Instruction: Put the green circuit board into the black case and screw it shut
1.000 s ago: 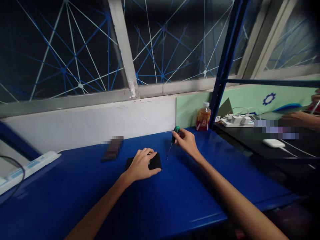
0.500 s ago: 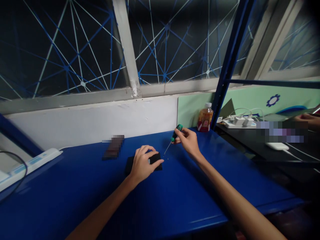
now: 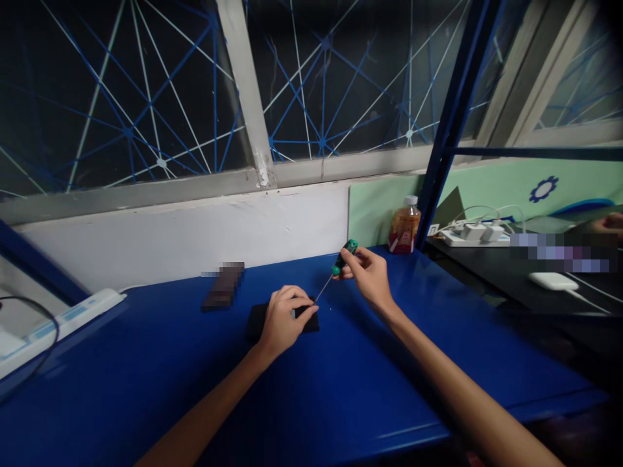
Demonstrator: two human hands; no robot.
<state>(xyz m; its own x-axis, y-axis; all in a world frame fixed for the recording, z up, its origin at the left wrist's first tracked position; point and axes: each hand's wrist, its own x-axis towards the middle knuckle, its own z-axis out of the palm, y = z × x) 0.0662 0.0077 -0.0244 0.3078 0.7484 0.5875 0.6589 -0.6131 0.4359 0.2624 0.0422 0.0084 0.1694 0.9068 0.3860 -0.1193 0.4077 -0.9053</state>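
Note:
A flat black device (image 3: 257,319) lies on the blue table (image 3: 341,389). My left hand (image 3: 285,321) rests on top of it, fingers curled over its right part, thumb and forefinger close together near the right edge. My right hand (image 3: 367,275) pinches a small screwdriver with a green handle (image 3: 341,258). Its thin shaft slants down and left, and the tip sits at the device's right edge, close to my left fingertips.
A dark flat object (image 3: 222,290) lies behind the device. A bottle of amber liquid (image 3: 403,227) stands by the blue post (image 3: 448,123). A white power strip (image 3: 63,318) lies at the left. On the neighbouring black desk are chargers (image 3: 479,233) and another person's hand (image 3: 606,224).
My right hand has tilted the screwdriver and brought its tip left to the device's edge. My left hand's fingers have curled in from lying flat, drawing close to the tip.

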